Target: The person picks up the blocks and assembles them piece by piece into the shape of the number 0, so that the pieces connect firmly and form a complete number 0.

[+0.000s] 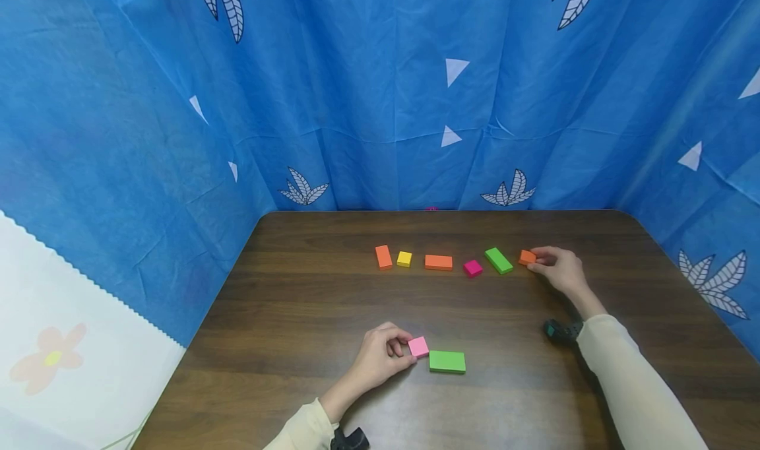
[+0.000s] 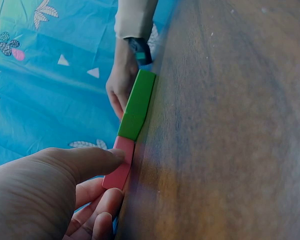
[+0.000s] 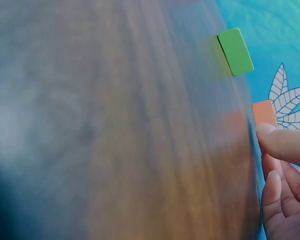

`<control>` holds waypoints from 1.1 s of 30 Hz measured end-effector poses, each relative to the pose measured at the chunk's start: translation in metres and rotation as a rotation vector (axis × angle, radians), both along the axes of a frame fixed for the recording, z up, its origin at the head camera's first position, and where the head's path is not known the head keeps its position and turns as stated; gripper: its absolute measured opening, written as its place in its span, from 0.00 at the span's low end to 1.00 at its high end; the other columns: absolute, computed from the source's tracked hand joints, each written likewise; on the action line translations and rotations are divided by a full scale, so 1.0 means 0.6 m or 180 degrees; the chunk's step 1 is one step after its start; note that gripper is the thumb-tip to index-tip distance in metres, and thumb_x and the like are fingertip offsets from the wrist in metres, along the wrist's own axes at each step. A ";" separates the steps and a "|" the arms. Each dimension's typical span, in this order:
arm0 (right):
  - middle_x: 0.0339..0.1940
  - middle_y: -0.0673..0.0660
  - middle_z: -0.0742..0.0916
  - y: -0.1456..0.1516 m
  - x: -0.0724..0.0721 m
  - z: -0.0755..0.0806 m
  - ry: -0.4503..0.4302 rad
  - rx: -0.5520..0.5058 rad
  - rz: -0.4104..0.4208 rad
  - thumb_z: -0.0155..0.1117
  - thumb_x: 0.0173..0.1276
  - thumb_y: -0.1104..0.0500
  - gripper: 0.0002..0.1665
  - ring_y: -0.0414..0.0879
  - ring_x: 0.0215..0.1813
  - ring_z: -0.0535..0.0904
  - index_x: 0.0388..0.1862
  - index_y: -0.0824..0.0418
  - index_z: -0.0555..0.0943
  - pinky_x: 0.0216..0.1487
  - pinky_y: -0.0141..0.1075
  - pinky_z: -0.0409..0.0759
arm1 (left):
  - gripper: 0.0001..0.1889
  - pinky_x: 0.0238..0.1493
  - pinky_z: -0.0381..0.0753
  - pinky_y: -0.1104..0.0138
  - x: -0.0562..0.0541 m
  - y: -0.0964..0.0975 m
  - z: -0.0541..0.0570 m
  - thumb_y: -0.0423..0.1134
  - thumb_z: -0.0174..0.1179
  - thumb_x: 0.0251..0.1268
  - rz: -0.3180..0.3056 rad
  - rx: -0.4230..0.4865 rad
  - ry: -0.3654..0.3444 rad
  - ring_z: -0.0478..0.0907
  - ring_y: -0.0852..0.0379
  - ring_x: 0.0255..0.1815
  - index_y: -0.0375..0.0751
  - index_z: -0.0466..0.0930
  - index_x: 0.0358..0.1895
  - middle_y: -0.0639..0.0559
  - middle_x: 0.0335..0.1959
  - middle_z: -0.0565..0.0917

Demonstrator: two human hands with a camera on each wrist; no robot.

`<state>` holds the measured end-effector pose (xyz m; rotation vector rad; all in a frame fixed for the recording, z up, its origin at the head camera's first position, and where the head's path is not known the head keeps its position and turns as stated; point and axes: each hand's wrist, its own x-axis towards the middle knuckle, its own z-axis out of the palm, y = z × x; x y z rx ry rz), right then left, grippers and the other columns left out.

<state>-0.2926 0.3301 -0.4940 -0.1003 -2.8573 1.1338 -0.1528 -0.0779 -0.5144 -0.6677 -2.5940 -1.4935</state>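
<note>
Near the front of the table, my left hand [image 1: 380, 354] pinches a small pink block [image 1: 418, 347] between thumb and fingers. Beside it lies a longer green block [image 1: 447, 362]; in the left wrist view the pink block [image 2: 119, 167] meets the end of that green block [image 2: 137, 107]. Farther back on the right, my right hand [image 1: 561, 270] holds a small orange block [image 1: 526, 257] by its right side. The right wrist view has the thumb on the orange block [image 3: 264, 112], with a green block [image 3: 235, 52] a short way off.
A loose row runs along the back of the brown wooden table [image 1: 297, 305]: an orange block [image 1: 383, 257], a yellow block [image 1: 404, 259], another orange block [image 1: 438, 262], a magenta block [image 1: 472, 268] and a green block [image 1: 498, 261]. A blue patterned curtain [image 1: 368, 94] hangs behind the table.
</note>
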 end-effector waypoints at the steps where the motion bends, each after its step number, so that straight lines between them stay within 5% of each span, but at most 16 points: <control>1: 0.55 0.72 0.81 0.001 0.003 -0.001 0.0030 -0.0011 -0.0021 0.65 0.69 0.54 0.29 0.65 0.55 0.76 0.63 0.67 0.74 0.58 0.60 0.75 | 0.12 0.25 0.72 0.80 0.000 0.000 0.000 0.28 0.76 0.43 -0.0002 0.0007 0.0000 0.74 0.65 0.23 0.36 0.85 0.34 0.52 0.27 0.80; 6: 0.52 0.71 0.83 0.002 0.025 0.004 0.0216 -0.0035 -0.0152 0.66 0.68 0.50 0.29 0.63 0.52 0.80 0.60 0.68 0.76 0.51 0.52 0.80 | 0.12 0.25 0.73 0.79 0.001 0.001 0.001 0.28 0.76 0.43 0.0012 -0.0025 0.0010 0.74 0.66 0.23 0.36 0.86 0.35 0.51 0.27 0.80; 10: 0.47 0.71 0.85 -0.004 0.053 0.015 0.0379 -0.0014 -0.0207 0.68 0.66 0.52 0.28 0.60 0.47 0.82 0.57 0.69 0.77 0.39 0.30 0.79 | 0.12 0.25 0.73 0.79 0.001 0.001 0.001 0.28 0.76 0.43 0.0014 -0.0034 0.0003 0.74 0.66 0.23 0.36 0.85 0.35 0.51 0.27 0.80; 14: 0.48 0.70 0.85 -0.016 0.085 0.026 0.0452 -0.0125 -0.0274 0.69 0.65 0.51 0.28 0.44 0.40 0.82 0.56 0.69 0.78 0.32 0.19 0.73 | 0.12 0.25 0.73 0.79 0.002 0.000 0.002 0.28 0.76 0.43 0.0015 -0.0022 -0.0019 0.74 0.65 0.23 0.35 0.85 0.35 0.51 0.27 0.80; 17: 0.47 0.68 0.86 -0.028 0.107 0.031 0.0454 -0.0226 -0.0330 0.70 0.64 0.49 0.29 0.27 0.35 0.76 0.56 0.67 0.78 0.32 0.18 0.74 | 0.12 0.25 0.73 0.79 0.002 0.000 0.003 0.28 0.76 0.43 0.0021 -0.0024 -0.0028 0.74 0.65 0.23 0.35 0.85 0.35 0.50 0.27 0.80; 20: 0.44 0.67 0.87 -0.043 0.128 0.035 0.0459 -0.0335 -0.0301 0.71 0.62 0.50 0.28 0.21 0.32 0.74 0.55 0.67 0.79 0.32 0.20 0.75 | 0.12 0.25 0.73 0.78 0.002 0.000 0.003 0.29 0.76 0.43 0.0021 -0.0031 -0.0022 0.74 0.66 0.23 0.36 0.85 0.35 0.51 0.27 0.80; 33: 0.35 0.58 0.87 -0.131 0.197 0.044 0.0154 -0.0516 0.0158 0.76 0.56 0.56 0.25 0.33 0.32 0.80 0.50 0.66 0.80 0.33 0.27 0.80 | 0.12 0.25 0.73 0.79 0.001 0.001 0.003 0.28 0.76 0.44 0.0011 -0.0024 0.0000 0.74 0.66 0.23 0.36 0.85 0.35 0.50 0.27 0.80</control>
